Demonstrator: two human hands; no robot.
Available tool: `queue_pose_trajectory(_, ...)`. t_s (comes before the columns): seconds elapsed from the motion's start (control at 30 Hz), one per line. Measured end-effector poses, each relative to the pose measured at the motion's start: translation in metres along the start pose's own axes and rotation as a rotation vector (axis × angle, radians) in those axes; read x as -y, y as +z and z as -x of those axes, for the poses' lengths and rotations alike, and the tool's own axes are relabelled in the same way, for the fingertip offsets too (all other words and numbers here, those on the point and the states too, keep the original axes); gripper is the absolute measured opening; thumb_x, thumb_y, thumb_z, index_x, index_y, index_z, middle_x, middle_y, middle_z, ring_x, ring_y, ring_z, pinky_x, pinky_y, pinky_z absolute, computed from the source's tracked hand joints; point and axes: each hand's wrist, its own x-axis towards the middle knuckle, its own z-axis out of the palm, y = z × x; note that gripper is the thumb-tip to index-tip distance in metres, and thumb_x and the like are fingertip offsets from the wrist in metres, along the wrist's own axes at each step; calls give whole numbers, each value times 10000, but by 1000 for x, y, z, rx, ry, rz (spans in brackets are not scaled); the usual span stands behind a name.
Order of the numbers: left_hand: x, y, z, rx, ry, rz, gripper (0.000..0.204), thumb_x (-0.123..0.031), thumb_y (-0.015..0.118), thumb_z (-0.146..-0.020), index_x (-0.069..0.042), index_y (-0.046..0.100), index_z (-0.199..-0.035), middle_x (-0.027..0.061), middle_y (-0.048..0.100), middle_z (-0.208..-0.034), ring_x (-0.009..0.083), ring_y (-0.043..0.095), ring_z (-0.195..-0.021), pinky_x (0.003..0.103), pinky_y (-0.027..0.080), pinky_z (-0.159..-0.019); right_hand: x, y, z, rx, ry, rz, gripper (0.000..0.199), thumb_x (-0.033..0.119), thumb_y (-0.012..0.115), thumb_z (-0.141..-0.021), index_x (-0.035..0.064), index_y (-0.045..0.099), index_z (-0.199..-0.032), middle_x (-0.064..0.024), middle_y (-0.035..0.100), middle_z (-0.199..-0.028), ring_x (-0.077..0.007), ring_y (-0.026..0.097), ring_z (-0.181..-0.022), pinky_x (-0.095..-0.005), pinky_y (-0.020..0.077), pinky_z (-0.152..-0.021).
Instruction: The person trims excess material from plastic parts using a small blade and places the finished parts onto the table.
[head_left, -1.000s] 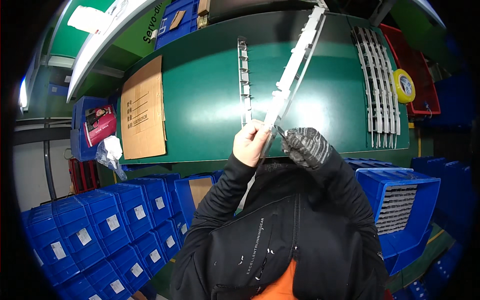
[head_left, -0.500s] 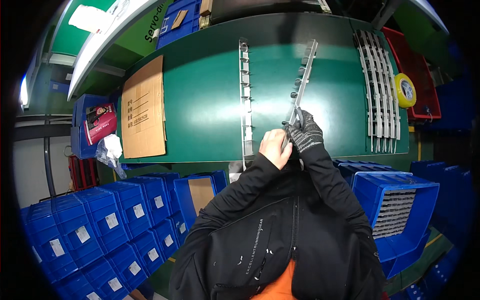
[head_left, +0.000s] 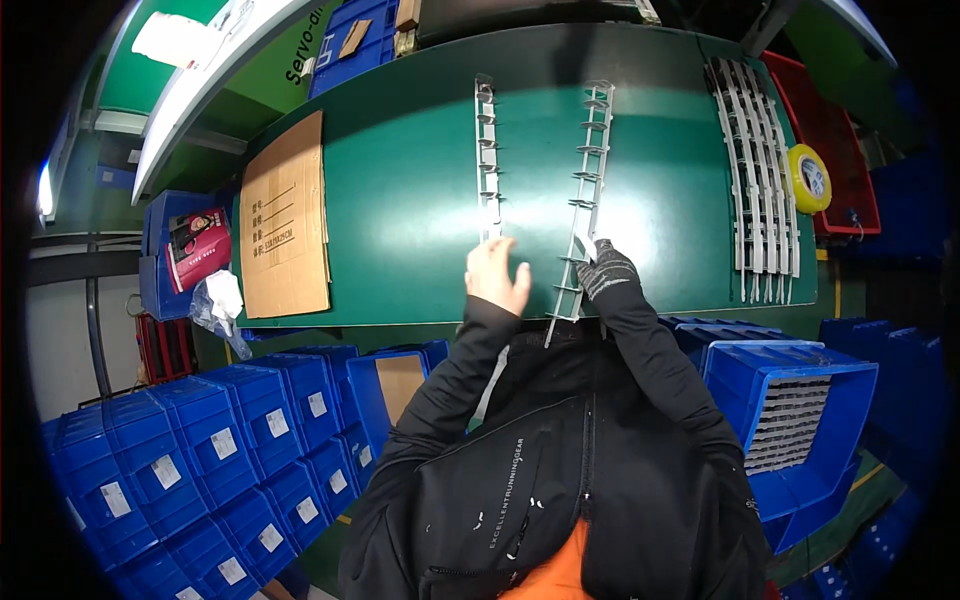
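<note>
A long, narrow metal strip with several crosswise tabs (head_left: pixel 590 150) lies nearly lengthwise on the green worktable (head_left: pixel 400 200), its near end reaching past the front edge. My right hand (head_left: pixel 610 272), in a dark grey knit glove, is closed at the strip's right edge, low on its length. A small pale flat piece sticks up by those fingers; its kind is unclear. A second similar strip (head_left: pixel 488 160) lies to the left. My bare left hand (head_left: pixel 497 275) is over its near part, thumb apart from the fingers, and hides some of it.
Several more strips (head_left: pixel 757 180) lie side by side at the right, next to a yellow tape roll (head_left: pixel 809 180) and a red bin (head_left: pixel 830 150). A cardboard sheet (head_left: pixel 287 220) covers the left end. Blue crates (head_left: pixel 240 410) stand at lower left; another (head_left: pixel 840 420) at lower right holds strips.
My left hand has left the right strip and moved left to the other strip. The right strip has turned from edge-on to show its tabs, and its far end has shifted left.
</note>
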Motion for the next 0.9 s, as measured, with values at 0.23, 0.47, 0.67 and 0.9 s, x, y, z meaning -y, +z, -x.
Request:
queue_pose_trajectory(0.23,85,3,-2,156,-322,-102,313,-110,551,-654,-14,520,-950,164,502,-974,327,448,-946,374,383,-815,-45,-12,-24,-302,-93,-69,359,202,570,-742,15,515,-1044,-191,593,-789,-313,578,-709,-369,456,-642)
queue_pose_trajectory(0.47,102,0,9,-4,-478,326,140,-50,510,-700,1,512,-830,130,525,-830,244,528,-730,322,433,-697,-32,-60,-46,-223,88,96,408,214,527,-778,-8,476,-1116,-207,586,-883,-302,581,-801,-373,452,-714)
queue_pose_trajectory(0.67,117,-50,43,-308,-289,423,118,4,468,-757,-6,499,-870,109,527,-948,148,523,-765,258,453,-616,28,30,-36,190,-603,81,323,231,474,-815,57,505,-1085,-161,583,-782,-285,560,-662,-363,432,-597)
queue_pose_trajectory(0.9,92,-93,47,-546,-209,265,109,-6,468,-773,-10,480,-881,114,463,-1100,181,503,-901,230,453,-590,78,39,6,431,-740,452,287,204,498,-768,56,535,-1012,-155,585,-912,-318,565,-832,-382,457,-710)
